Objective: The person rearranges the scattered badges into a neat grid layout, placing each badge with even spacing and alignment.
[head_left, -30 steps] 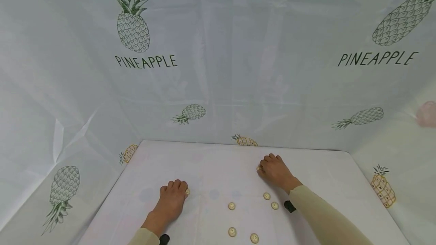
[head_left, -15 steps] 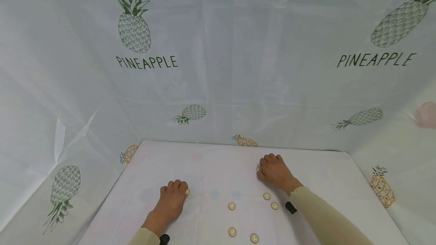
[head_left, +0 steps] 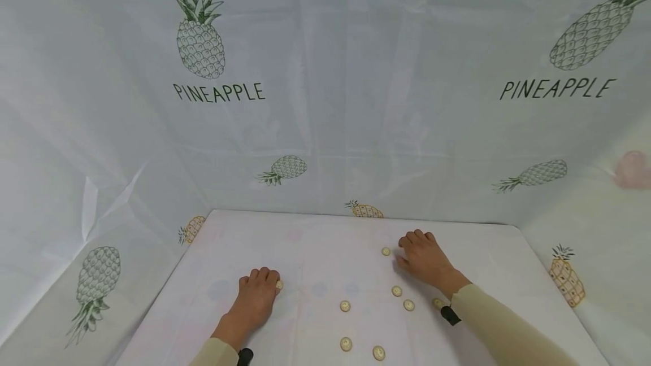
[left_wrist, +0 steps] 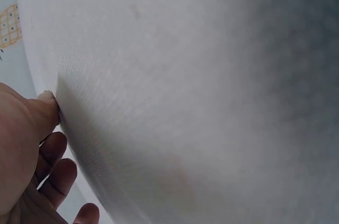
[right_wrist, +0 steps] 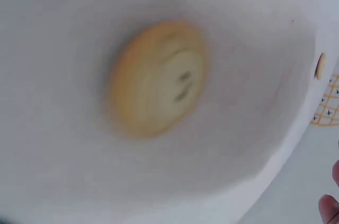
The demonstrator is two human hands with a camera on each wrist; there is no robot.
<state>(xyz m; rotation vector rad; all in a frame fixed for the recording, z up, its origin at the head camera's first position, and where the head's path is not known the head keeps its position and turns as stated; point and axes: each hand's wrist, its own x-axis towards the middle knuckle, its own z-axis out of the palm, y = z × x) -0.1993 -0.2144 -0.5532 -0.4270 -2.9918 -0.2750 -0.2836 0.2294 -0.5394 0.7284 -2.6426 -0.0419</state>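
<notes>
My left hand [head_left: 256, 295] rests on the left part of the white table, thumb and fingers bent. At its fingertips it pinches a small round beige piece [head_left: 279, 285]; in the left wrist view that piece is hidden. Toward the back right my right hand [head_left: 422, 256] hovers with loosely bent fingers around nothing. Just left of its fingertips, apart from them, lies another round piece [head_left: 386, 251]. A piece with a smiley face [right_wrist: 159, 78] fills the middle of the right wrist view, blurred; in the head view a piece [head_left: 438, 303] shows beside the right wrist.
Nearer the front, several more round pieces lie scattered, among them one at centre [head_left: 345, 305] and one closer to me [head_left: 378, 353]. The white table [head_left: 315, 242] ends at a back edge against a pineapple-printed sheet [head_left: 356, 129], which also rises at both sides.
My right hand has let go of the round piece at the back and shifted right, leaving it on the table. A piece by the right wrist has come into sight. The left hand stays put.
</notes>
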